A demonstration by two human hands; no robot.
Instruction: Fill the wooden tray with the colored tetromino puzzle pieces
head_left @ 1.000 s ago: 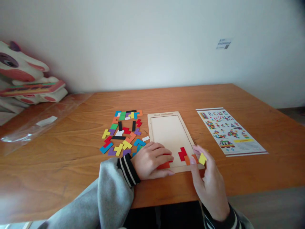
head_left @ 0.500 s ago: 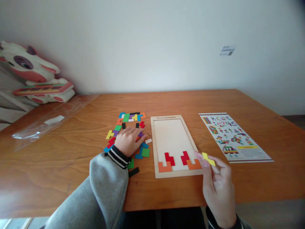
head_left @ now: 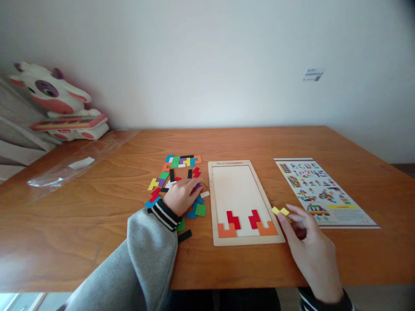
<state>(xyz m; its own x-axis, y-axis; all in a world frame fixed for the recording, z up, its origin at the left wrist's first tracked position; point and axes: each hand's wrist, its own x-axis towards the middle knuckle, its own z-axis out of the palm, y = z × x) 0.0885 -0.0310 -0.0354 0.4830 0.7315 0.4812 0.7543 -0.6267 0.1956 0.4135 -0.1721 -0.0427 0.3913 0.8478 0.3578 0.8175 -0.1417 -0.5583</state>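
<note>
While your left hand (head_left: 180,198) bends down over the loose pieces (head_left: 201,210), your right hand (head_left: 313,248) pinches a yellow piece (head_left: 284,211) with thumb and fingers. It sits at your fingertips, by the right side of the wooden tray (head_left: 248,242), near the corner close to you. From those fingers, the tray is to the left, and its long side runs away from you. An orange piece (head_left: 267,231) lies in that corner, with a red piece (head_left: 254,220) touching it; your right hand is the nearer one. Your left hand is by a purple piece (head_left: 197,186), but I cannot tell if its fingers grip it.
</note>
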